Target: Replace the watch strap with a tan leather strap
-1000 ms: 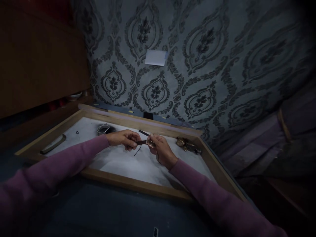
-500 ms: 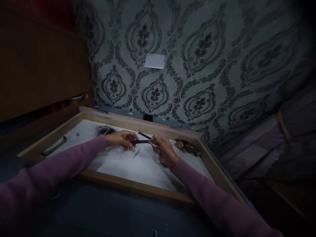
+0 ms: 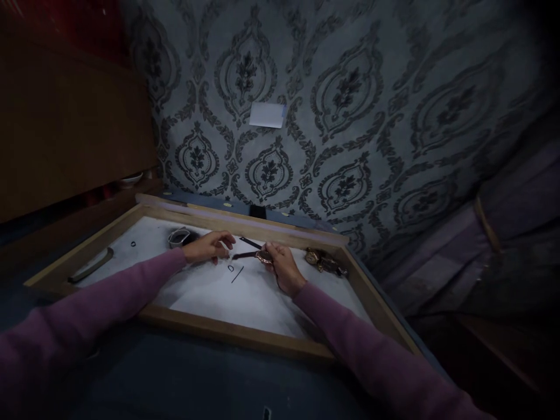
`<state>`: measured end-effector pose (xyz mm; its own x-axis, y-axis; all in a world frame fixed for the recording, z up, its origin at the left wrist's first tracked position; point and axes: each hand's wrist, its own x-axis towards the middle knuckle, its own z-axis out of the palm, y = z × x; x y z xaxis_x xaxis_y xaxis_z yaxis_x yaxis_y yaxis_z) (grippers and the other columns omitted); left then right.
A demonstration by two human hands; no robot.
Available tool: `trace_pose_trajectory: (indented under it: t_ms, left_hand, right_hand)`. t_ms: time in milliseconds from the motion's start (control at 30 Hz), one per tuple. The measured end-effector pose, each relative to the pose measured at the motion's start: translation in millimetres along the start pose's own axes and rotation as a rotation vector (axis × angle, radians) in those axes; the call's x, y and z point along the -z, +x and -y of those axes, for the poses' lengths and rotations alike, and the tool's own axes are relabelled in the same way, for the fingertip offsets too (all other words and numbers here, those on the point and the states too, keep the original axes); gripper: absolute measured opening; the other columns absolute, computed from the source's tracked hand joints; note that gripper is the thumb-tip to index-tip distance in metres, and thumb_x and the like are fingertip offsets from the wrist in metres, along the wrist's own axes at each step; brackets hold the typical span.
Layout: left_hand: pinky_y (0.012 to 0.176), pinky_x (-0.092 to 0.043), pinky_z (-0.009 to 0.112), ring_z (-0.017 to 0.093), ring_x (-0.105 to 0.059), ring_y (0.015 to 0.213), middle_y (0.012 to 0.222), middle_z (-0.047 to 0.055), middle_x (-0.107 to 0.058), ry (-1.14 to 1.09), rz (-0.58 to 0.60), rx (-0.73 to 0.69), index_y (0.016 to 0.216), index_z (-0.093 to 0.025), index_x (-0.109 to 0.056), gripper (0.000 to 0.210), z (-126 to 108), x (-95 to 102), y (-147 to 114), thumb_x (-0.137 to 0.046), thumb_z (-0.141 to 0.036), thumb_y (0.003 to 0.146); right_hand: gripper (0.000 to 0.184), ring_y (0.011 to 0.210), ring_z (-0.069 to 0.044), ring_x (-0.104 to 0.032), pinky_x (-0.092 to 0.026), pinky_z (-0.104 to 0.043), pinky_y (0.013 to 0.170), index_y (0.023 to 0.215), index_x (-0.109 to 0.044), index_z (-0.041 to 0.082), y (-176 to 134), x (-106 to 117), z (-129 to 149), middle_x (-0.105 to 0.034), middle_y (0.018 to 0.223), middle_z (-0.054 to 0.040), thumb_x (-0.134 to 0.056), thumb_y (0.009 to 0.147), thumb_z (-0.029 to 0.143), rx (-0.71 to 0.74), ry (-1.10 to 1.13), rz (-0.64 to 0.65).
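Observation:
My right hand [image 3: 285,269] grips a wristwatch [image 3: 263,257] by its round case, and the dark strap points left. Just left of the strap's free end, my left hand [image 3: 210,246] hovers with its fingers apart, not around the strap. Behind the watch lies a separate dark strap piece [image 3: 251,241], partly hidden by the right hand. On the white surface below the hands are a small dark loop [image 3: 230,268] and a thin dark rod [image 3: 237,274]. Another watch with a pale case [image 3: 177,236] rests behind my left wrist.
A shallow wooden tray [image 3: 236,336] with a white bottom surrounds everything. Several watches [image 3: 324,261] are heaped at its right end. A curved strap [image 3: 93,266] and a small ring [image 3: 133,244] lie at the left. A patterned wall [image 3: 301,157] rises behind, and a wooden cabinet [image 3: 74,128] stands left.
My left hand has let go of the strap end and drawn back slightly left, its fingers spreading. The right hand still holds the watch. The whole view has shifted a little.

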<state>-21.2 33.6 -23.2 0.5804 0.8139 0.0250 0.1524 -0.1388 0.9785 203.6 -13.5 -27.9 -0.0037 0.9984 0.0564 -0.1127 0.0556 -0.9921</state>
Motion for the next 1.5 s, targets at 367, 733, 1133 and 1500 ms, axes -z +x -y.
trace_pose_trajectory:
  t_ms: [367,733,1133,1500]
  left_hand:
    - [0.044,-0.033,0.021,0.013,-0.054,0.055,0.068,0.003,-0.060,0.056,0.098,0.058,0.076,-0.013,-0.064,0.039,-34,-53.5,-16,-0.060,-0.052,0.079]
    - [0.060,-0.038,0.023,0.014,-0.056,0.074,0.079,0.003,-0.065,-0.447,-0.116,0.195,0.078,-0.013,-0.067,0.033,-43,-57.7,-3,-0.081,-0.039,0.065]
    - [0.047,-0.032,0.020,0.008,-0.047,0.051,0.064,-0.001,-0.057,-0.382,0.122,0.100,0.084,-0.016,-0.051,0.041,-43,-37.9,-12,-0.066,-0.054,0.081]
    - [0.052,-0.031,0.022,0.009,-0.045,0.057,0.068,-0.003,-0.055,-0.193,0.290,0.090,0.084,-0.017,-0.053,0.025,-49,-38.2,-17,-0.068,-0.036,0.077]
  right_hand:
    - [0.045,0.037,-0.007,-0.038,-0.026,-0.018,0.034,0.068,-0.050,0.020,-5,-7,1,-0.053,0.050,0.0044,-0.064,0.073,0.062,0.076,0.020,-0.084]
    - [0.044,0.053,-0.013,-0.054,-0.046,-0.023,0.047,0.069,-0.051,0.021,-19,-18,12,-0.058,0.062,0.0012,-0.059,0.081,0.063,0.180,-0.090,0.004]
    - [0.042,0.050,-0.012,-0.058,-0.041,-0.021,0.043,0.074,-0.059,0.019,-24,-9,33,-0.062,0.065,-0.0017,-0.053,0.090,0.057,0.320,-0.243,0.023]
    - [0.041,0.050,-0.013,-0.060,-0.048,-0.024,0.048,0.080,-0.054,0.020,-27,-8,32,-0.059,0.062,0.0005,-0.044,0.095,0.057,0.267,-0.323,0.228]
